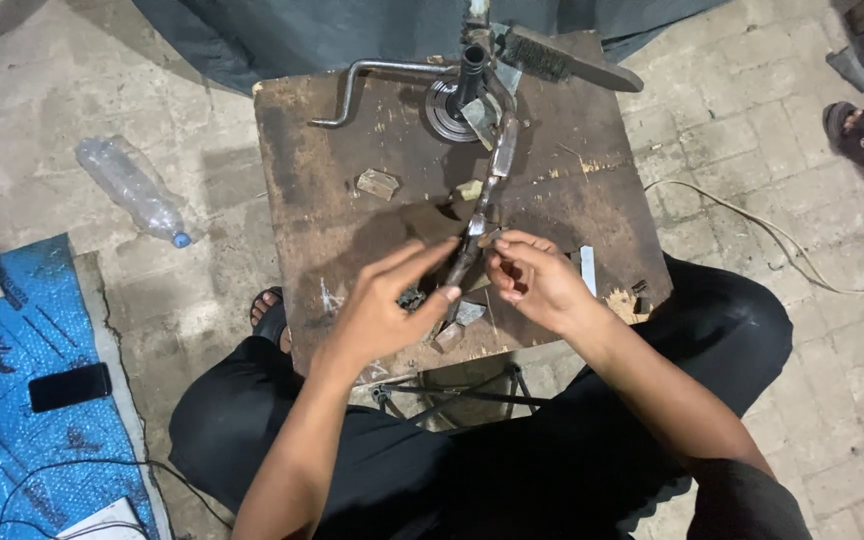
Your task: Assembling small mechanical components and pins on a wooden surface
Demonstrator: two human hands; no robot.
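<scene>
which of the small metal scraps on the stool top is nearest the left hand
The pale scrap just right of the left hand, by its fingertips; the one farther up lies apart.

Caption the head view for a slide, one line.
Seated person's left hand and right hand work a slender metal piece on a worn wooden stool.

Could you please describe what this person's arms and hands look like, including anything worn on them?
Both arms are bare from the upper arm down, with no gloves, watch, rings or bracelets visible. The left hand and right hand are uncovered. A dark sleeve shows only at the right upper arm; the left arm's sleeve is out of frame.
</scene>
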